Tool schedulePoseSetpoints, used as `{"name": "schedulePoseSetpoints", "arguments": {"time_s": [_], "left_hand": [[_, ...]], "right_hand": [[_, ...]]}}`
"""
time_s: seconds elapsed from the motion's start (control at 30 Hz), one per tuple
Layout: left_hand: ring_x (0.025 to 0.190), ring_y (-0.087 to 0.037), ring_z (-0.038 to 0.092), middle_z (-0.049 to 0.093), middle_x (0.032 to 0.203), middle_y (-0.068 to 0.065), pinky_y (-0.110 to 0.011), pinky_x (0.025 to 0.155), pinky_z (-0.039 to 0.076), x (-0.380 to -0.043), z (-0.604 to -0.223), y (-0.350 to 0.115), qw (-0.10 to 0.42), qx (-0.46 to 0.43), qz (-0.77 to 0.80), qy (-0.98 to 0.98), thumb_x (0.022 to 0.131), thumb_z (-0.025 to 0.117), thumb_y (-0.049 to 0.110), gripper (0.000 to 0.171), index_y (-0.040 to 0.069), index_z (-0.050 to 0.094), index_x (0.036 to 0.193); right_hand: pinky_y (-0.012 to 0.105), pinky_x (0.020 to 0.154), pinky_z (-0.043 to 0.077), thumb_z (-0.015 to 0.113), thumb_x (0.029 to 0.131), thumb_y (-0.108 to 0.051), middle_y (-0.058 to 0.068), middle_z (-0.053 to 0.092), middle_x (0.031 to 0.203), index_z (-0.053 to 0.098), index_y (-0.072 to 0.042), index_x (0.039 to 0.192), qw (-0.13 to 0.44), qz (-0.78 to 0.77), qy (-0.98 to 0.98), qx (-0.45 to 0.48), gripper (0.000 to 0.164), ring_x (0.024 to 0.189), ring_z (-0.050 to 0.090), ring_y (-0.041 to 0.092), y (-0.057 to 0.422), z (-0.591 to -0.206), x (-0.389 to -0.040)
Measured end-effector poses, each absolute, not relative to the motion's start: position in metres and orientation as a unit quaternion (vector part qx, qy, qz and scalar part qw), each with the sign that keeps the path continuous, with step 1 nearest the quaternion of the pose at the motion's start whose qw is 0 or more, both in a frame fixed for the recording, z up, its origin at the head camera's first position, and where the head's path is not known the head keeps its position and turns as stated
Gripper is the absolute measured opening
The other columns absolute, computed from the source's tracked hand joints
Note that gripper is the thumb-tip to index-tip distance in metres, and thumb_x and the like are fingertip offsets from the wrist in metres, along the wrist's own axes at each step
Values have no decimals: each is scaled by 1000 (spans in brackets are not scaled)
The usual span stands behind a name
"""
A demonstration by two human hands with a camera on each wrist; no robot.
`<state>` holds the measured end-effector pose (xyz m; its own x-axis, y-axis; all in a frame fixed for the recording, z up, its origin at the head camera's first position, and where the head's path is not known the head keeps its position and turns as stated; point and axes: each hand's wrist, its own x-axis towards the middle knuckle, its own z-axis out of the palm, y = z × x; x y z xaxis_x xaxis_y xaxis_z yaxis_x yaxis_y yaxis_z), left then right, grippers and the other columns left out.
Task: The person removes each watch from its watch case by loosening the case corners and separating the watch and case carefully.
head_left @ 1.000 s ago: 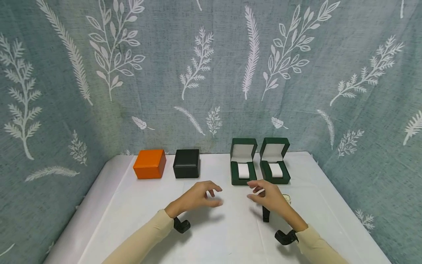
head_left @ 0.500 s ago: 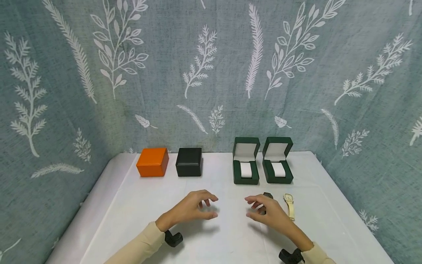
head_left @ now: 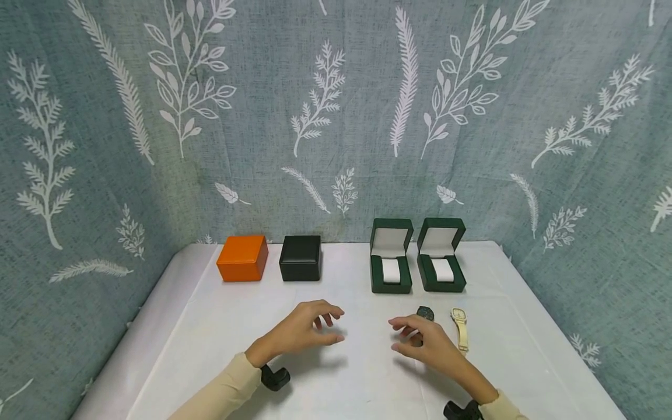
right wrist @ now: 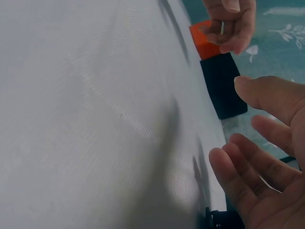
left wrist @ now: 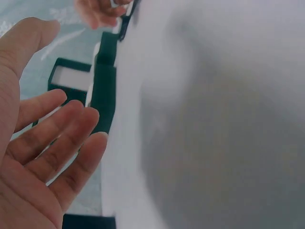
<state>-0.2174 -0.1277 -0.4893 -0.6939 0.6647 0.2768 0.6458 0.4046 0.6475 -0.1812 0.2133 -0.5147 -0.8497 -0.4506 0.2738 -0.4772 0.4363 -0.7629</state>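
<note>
Both hands hover over the white table, fingers loosely bent, holding nothing. My left hand (head_left: 298,328) is left of the middle, in front of the closed black box (head_left: 300,258). My right hand (head_left: 427,344) is at the right, partly covering a black watch (head_left: 425,313) that lies beneath or just behind it. Right of that hand lies a gold watch (head_left: 459,328), its band stretched toward me. Behind the watches stand two open green watch boxes, the left box (head_left: 375,274) and the right box (head_left: 459,274), each with a white cushion inside.
A closed orange box (head_left: 241,258) stands at the back left beside the black one. A patterned grey-green curtain (head_left: 336,116) encloses the back and sides of the white-covered table (head_left: 210,326).
Since a second ago both hands have drawn back slightly toward me, uncovering the gold watch and the black watch's face. The view has shifted a little. Boxes and watches stay in place.
</note>
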Motion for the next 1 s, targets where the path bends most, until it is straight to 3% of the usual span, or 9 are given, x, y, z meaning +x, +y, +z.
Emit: {"name": "schedulePoseSetpoints", "arguments": {"time_s": [0.47, 0.73, 0.87, 1.0], "left_hand": [[91, -21, 67, 71, 110, -11, -35, 74, 59, -233, -476, -173, -55, 303, 394, 866, 88, 84, 34, 44, 11, 71, 123], [91, -24, 69, 70, 107, 2, -35, 75, 60, -244, -468, -200, -90, 264, 385, 880, 86, 86, 29, 44, 11, 71, 123], [90, -26, 69, 72, 108, -1, -40, 75, 60, -252, -464, -213, -97, 245, 391, 882, 86, 86, 27, 44, 7, 72, 123], [90, -25, 69, 72, 109, -8, -43, 77, 60, -259, -461, -225, -101, 221, 386, 890, 85, 87, 27, 49, 3, 71, 124]], "right_hand": [[29, 80, 59, 80, 92, -30, 11, 69, 115, 66, -6, 133, -2, 477, -832, 283, 49, 97, 68, 21, 196, -508, -188], [30, 82, 59, 82, 91, -18, 14, 68, 117, 65, -5, 134, -6, 501, -819, 278, 49, 99, 69, 31, 179, -500, -194], [32, 81, 60, 82, 90, -16, 14, 68, 117, 65, -5, 135, 2, 504, -816, 283, 49, 99, 69, 32, 169, -497, -198], [30, 83, 59, 82, 91, -23, 13, 69, 117, 65, -9, 135, -7, 498, -820, 282, 50, 100, 69, 25, 159, -495, -203]]}}
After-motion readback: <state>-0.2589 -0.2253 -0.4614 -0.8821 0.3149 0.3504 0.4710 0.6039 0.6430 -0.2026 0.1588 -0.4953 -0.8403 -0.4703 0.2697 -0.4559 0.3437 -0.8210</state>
